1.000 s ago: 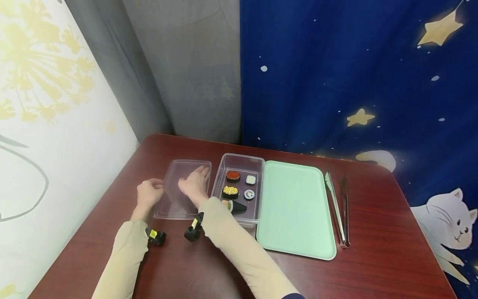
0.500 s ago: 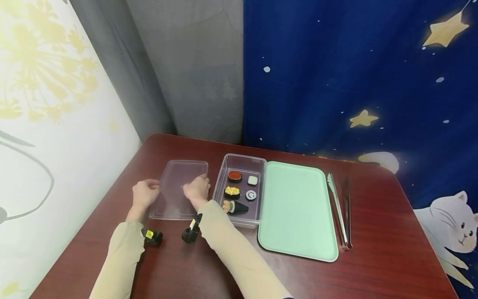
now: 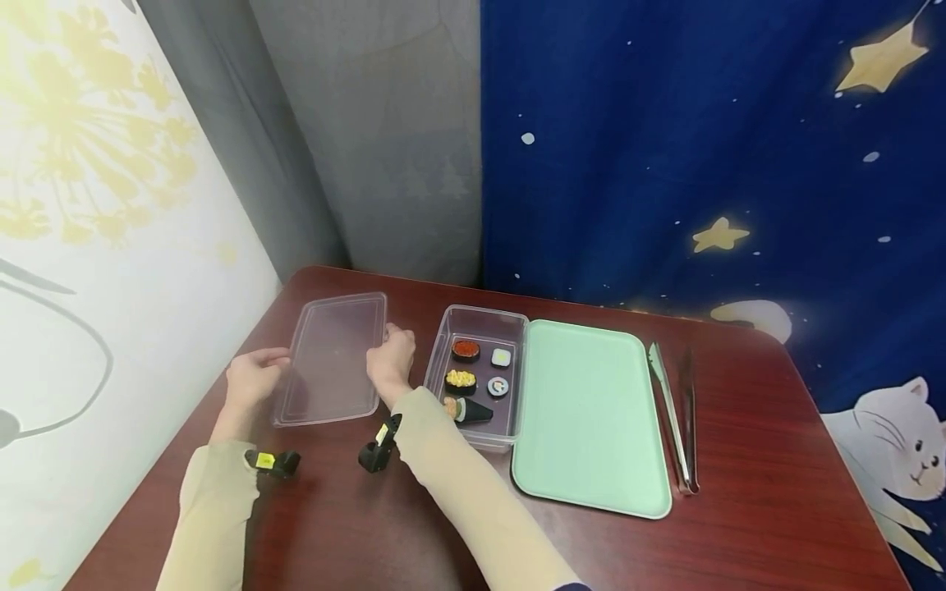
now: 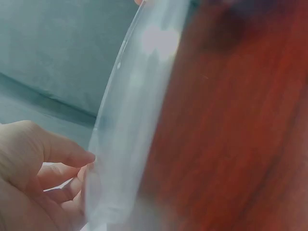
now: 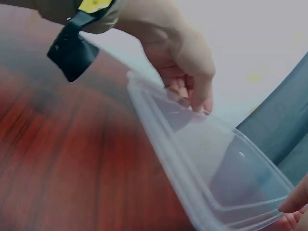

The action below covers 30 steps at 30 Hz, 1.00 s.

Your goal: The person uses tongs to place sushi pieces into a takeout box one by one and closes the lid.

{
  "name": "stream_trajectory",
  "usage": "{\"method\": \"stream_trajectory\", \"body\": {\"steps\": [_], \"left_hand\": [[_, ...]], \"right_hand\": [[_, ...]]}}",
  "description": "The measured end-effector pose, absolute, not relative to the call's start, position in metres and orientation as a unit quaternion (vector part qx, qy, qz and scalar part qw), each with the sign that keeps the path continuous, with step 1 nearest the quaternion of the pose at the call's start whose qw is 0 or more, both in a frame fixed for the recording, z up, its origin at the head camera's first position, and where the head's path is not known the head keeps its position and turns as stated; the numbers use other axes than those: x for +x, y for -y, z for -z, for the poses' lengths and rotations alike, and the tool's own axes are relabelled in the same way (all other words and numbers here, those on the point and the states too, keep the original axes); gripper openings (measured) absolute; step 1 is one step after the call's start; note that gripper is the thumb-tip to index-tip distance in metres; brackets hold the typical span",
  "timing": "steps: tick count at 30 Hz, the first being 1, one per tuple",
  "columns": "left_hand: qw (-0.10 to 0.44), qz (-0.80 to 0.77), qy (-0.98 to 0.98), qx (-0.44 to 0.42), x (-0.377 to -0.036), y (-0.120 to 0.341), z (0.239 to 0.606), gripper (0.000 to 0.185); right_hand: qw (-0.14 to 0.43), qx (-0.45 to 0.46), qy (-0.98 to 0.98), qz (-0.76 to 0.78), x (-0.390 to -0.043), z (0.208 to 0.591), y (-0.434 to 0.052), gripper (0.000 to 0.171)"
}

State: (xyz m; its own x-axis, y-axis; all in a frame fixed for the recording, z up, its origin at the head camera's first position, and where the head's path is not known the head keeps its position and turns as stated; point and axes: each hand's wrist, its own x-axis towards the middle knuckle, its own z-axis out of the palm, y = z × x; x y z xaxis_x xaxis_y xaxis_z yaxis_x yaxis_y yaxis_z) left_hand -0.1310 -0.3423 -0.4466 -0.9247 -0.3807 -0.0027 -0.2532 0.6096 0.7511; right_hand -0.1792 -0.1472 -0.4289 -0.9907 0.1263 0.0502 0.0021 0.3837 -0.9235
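Note:
A clear plastic lid (image 3: 332, 361) is raised off the table between my two hands. My left hand (image 3: 254, 377) pinches its left edge between thumb and fingers, as the left wrist view also shows close up. At the right edge, my right hand (image 3: 392, 357) grips the rim; in the right wrist view its fingertips (image 5: 292, 202) are at the lower right. Right of the lid stands a clear plastic container (image 3: 484, 443). Inside it lie several sushi pieces, among them a red-topped one (image 3: 466, 350), a yellow-topped one (image 3: 461, 381) and a dark cone-shaped hand roll (image 3: 473, 410).
A light green tray (image 3: 591, 419) lies right of the container, close against it. Metal tongs (image 3: 674, 427) lie beyond the tray's right side. The dark red table (image 3: 761, 443) meets curtains at the back and a white patterned surface at the left.
The right hand has moved from over the lid to gripping its right edge. Both hands have lifted the lid and carried it left, away from the container.

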Motion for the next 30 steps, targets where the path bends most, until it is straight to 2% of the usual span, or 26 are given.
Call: {"method": "stream_trajectory", "body": {"steps": [3, 9, 15, 20, 26, 30], "left_hand": [[0.082, 0.447, 0.875, 0.166, -0.129, 0.343, 0.439, 0.037], [0.126, 0.501, 0.843, 0.149, -0.129, 0.339, 0.426, 0.033], [0.191, 0.517, 0.821, 0.149, -0.132, 0.330, 0.417, 0.016], [0.225, 0.510, 0.814, 0.162, -0.135, 0.326, 0.417, 0.009], [0.308, 0.483, 0.806, 0.149, -0.138, 0.322, 0.422, 0.011], [0.362, 0.485, 0.788, 0.110, -0.141, 0.320, 0.424, 0.010]], "right_hand": [[0.078, -0.023, 0.824, -0.561, -0.183, 0.419, 0.143, 0.039], [0.109, 0.008, 0.810, -0.576, -0.190, 0.399, 0.133, 0.027], [0.145, 0.056, 0.790, -0.593, -0.193, 0.387, 0.122, 0.017], [0.125, 0.059, 0.769, -0.624, -0.191, 0.382, 0.115, 0.010], [0.107, 0.038, 0.751, -0.651, -0.191, 0.380, 0.109, 0.008], [0.056, 0.004, 0.705, -0.707, -0.193, 0.378, 0.108, 0.009]]}}
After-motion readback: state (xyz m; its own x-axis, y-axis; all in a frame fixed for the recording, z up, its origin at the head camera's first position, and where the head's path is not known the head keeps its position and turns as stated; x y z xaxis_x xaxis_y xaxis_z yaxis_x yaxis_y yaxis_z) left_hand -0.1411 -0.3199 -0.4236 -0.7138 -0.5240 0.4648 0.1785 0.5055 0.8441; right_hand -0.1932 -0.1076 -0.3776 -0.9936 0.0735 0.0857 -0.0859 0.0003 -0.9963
